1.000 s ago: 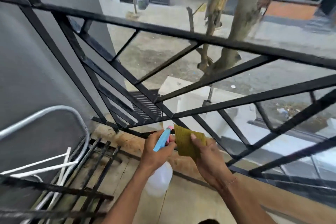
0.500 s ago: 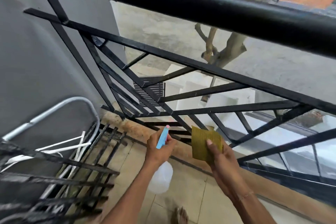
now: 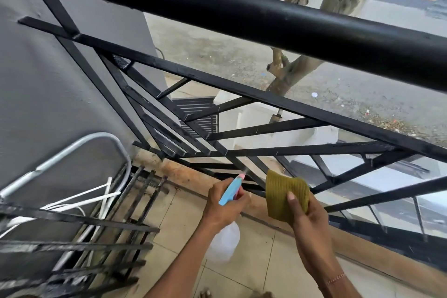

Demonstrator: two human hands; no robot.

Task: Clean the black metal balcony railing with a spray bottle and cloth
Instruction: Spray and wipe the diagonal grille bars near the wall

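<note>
Left hand gripping spray bottle, nozzle aimed at lower bars of black railing, right hand pinching olive cloth just beside it, above tiled floor

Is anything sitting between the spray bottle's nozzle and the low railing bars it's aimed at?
Nothing visible. The left hand holds the blue-headed clear spray bottle, its pink nozzle pointing at the lower bars of the black metal railing. The right hand holds the olive-yellow cloth off to the right, out of that path.
</note>
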